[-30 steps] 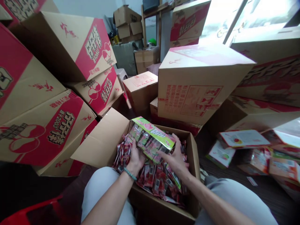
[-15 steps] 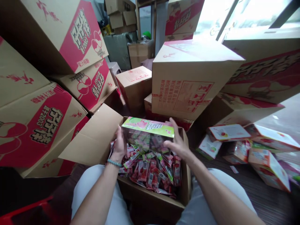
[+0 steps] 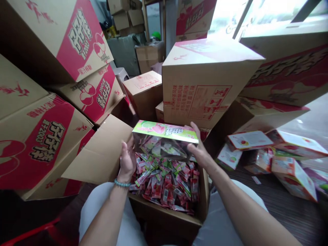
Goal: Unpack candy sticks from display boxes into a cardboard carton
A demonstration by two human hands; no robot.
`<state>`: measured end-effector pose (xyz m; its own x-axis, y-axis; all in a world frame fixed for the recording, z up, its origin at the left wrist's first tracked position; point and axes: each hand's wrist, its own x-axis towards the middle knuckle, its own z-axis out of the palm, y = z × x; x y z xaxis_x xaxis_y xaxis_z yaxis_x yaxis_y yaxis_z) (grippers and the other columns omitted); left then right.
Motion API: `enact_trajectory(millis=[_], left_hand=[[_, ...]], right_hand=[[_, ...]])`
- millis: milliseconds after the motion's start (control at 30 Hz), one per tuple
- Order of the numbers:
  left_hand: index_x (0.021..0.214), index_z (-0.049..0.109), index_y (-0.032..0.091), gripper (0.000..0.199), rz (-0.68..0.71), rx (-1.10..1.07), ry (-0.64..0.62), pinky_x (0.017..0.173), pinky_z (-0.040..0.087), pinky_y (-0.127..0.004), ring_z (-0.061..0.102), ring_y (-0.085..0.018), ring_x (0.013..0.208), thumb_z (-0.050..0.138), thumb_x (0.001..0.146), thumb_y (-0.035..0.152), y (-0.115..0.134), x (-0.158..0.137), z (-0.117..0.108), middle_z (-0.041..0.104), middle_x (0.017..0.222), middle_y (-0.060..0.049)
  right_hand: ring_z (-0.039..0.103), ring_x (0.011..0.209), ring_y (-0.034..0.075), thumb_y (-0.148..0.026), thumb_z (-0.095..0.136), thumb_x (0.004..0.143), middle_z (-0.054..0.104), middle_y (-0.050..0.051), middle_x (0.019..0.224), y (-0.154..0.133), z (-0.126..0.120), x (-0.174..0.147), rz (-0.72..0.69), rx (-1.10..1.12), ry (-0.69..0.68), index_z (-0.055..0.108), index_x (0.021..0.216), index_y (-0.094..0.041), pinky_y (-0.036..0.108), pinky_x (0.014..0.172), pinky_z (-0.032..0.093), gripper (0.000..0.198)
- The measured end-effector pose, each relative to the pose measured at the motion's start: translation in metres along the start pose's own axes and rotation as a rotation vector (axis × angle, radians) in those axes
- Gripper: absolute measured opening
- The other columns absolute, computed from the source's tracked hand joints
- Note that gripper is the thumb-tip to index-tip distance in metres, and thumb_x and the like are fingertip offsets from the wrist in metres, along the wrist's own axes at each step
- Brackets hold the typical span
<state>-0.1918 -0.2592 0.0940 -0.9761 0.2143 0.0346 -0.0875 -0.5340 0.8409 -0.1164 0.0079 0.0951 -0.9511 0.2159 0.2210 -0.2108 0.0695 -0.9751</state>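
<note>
A green-and-pink candy box (image 3: 165,131) with a clear front is held level between my two hands, above an open carton. Wrapped candies show through its window. My right hand (image 3: 199,147) grips the right end, thumb on the front and fingers behind. At the left end, my left hand (image 3: 128,160) supports the box with its thumb raised off it; its other fingers are partly hidden. Beneath lies a heap of small pink and green candy packets (image 3: 164,186) inside the cardboard carton (image 3: 164,211), which stands between my knees.
The carton's raised flap (image 3: 99,150) sticks out to the left. Stacked printed cartons (image 3: 48,143) rise on the left, and a large carton (image 3: 197,89) stands ahead. Several filled candy boxes (image 3: 248,140) lie on the floor at right. Something red (image 3: 38,232) is at lower left.
The candy box has come up and closer to me, and slightly right. My left thumb has moved away from the box's edge. The view has shifted a little.
</note>
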Motion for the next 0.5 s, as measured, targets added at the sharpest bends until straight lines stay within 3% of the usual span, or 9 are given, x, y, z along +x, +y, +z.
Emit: enact_trajectory(millis=[133, 233, 367, 500], left_hand=[[0.132, 0.066, 0.022, 0.077, 0.02, 0.026, 0.023, 0.117, 0.038, -0.046, 0.046, -0.03, 0.141, 0.036, 0.089, 0.078, 0.002, -0.001, 0.0, 0.062, 0.141, -0.01], [0.134, 0.065, 0.024, 0.073, 0.023, 0.034, -0.033, 0.117, 0.038, -0.046, 0.045, -0.03, 0.142, 0.04, 0.089, 0.075, 0.0, -0.006, 0.002, 0.059, 0.145, -0.009], [0.127, 0.07, 0.021, 0.079, -0.005, 0.038, -0.029, 0.115, 0.04, -0.049, 0.05, -0.032, 0.137, 0.034, 0.087, 0.08, 0.001, -0.009, 0.005, 0.063, 0.139, -0.012], [0.126, 0.071, 0.022, 0.068, 0.123, 0.041, -0.005, 0.117, 0.038, -0.047, 0.05, -0.031, 0.137, 0.047, 0.087, 0.073, 0.004, -0.012, 0.013, 0.066, 0.135, -0.009]], right_hand=[[0.041, 0.143, 0.031, -0.07, 0.069, 0.079, 0.044, 0.004, 0.155, 0.002, 0.001, -0.001, 0.03, 0.102, 0.019, 0.018, 0.159, -0.04, 0.052, 0.117, 0.037, 0.099], [0.045, 0.141, 0.029, -0.064, 0.072, 0.08, 0.045, 0.001, 0.154, 0.003, -0.002, 0.001, 0.057, 0.259, 0.088, 0.024, 0.157, -0.043, 0.05, 0.115, 0.041, 0.093], [0.052, 0.134, 0.031, -0.069, 0.071, 0.078, 0.048, 0.005, 0.152, 0.001, -0.004, 0.004, 0.09, 0.412, 0.165, 0.039, 0.151, -0.037, 0.049, 0.11, 0.048, 0.086], [0.056, 0.129, 0.029, -0.063, 0.079, 0.073, 0.056, 0.003, 0.145, 0.001, 0.001, 0.004, 0.193, 0.453, 0.151, 0.04, 0.149, -0.037, 0.047, 0.107, 0.051, 0.09]])
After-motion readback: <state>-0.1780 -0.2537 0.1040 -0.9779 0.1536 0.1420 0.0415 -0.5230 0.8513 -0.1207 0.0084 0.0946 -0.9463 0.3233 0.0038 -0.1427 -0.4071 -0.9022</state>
